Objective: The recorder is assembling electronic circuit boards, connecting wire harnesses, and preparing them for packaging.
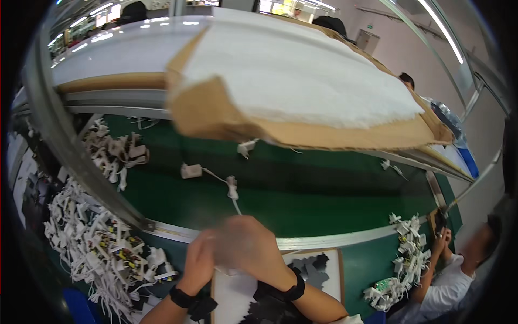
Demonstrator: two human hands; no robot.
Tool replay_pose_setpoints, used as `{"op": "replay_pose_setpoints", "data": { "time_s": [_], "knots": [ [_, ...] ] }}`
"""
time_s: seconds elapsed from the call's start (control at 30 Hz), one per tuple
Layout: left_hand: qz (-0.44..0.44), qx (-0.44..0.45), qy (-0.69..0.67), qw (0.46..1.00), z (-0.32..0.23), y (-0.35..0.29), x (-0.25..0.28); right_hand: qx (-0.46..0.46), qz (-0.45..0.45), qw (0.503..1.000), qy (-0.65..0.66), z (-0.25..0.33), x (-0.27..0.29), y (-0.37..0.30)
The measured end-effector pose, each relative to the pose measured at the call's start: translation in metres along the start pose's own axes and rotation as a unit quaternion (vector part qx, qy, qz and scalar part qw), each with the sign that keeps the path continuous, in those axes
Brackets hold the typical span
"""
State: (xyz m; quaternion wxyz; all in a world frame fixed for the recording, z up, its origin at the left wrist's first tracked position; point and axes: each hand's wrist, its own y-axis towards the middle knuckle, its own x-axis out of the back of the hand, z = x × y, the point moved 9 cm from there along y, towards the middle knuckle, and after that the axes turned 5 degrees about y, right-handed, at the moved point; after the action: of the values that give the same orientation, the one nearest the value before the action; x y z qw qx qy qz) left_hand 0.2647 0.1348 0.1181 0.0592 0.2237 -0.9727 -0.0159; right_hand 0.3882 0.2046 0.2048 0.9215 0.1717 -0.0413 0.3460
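Observation:
My left hand and my right hand meet above a white board with a tan edge. Both look closed, fingers drawn together, but a blur covers the fingertips and hides what they grip. A bit of white cord shows just under them. Beyond my hands, a white power adapter lies on the green conveyor belt, its cord running to a bundled section and on down behind my right hand. Whether that cord is held cannot be told. Black straps circle both wrists.
White adapters and cords pile up at left; a smaller heap lies at right beside a seated person. Grey-black scraps cover part of the board. A cardboard sheet with white lining overhangs the belt. A metal post stands left.

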Motion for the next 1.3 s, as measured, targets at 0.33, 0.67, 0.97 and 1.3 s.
{"op": "replay_pose_setpoints", "data": {
  "time_s": [0.33, 0.67, 0.97, 1.3],
  "knots": [
    [0.051, 0.060, -0.091, 0.993, -0.001, 0.007, -0.026, 0.148, 0.185, 0.758, 0.607, 0.135, 0.061, -0.040],
    [0.039, 0.073, -0.061, 0.995, 0.000, 0.003, -0.027, 0.150, 0.182, 0.743, 0.627, 0.148, 0.079, -0.067],
    [0.037, 0.084, -0.057, 0.994, -0.003, 0.002, -0.029, 0.107, 0.156, 0.731, 0.656, 0.142, 0.081, -0.080],
    [0.038, 0.083, -0.042, 0.995, -0.002, 0.001, -0.029, 0.100, 0.154, 0.701, 0.689, 0.143, 0.073, -0.082]
  ]
}}
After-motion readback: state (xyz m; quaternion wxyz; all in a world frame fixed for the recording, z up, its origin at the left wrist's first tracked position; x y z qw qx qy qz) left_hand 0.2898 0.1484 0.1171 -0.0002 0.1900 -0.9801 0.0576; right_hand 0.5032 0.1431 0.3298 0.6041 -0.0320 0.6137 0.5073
